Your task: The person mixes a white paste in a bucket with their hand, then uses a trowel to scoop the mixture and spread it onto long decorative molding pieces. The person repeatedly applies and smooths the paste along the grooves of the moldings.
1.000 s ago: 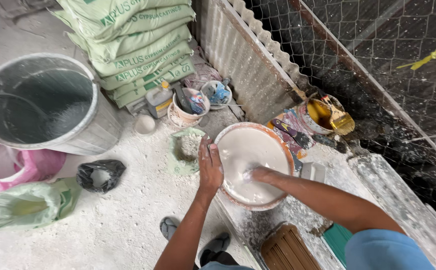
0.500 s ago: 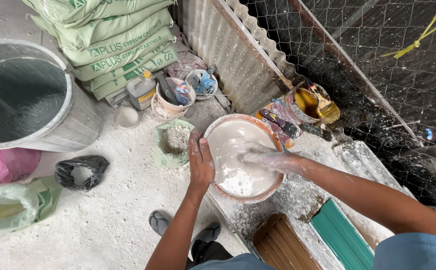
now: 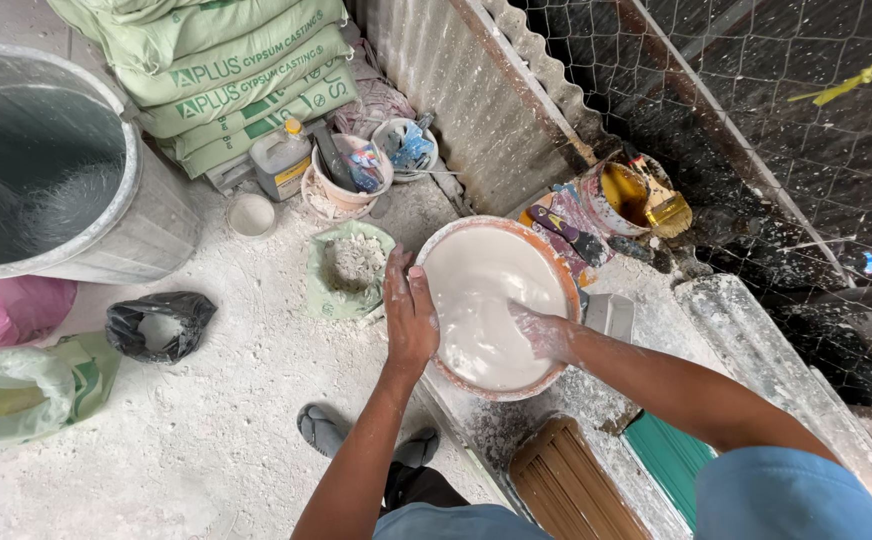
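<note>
A round orange-rimmed basin (image 3: 546,262) full of thick white slurry sits on a powder-covered ledge in front of me. My left hand (image 3: 410,314) grips the basin's near-left rim, thumb over the edge. My right hand (image 3: 541,331) is down in the white mix, coated in it, with the fingers partly sunk so their shape is hard to read.
A big grey drum (image 3: 76,190) stands at left, stacked green sacks (image 3: 226,70) behind it. An open green bag of powder (image 3: 348,268), a jug (image 3: 282,158), small tubs (image 3: 348,175), a yellow paint tub with brush (image 3: 638,196), a black bag (image 3: 161,325), corrugated sheet and wire mesh surround me.
My right hand has slid from the basin's upper right side down into the mix at its lower right. The left hand stays on the rim. My view has shifted slightly.
</note>
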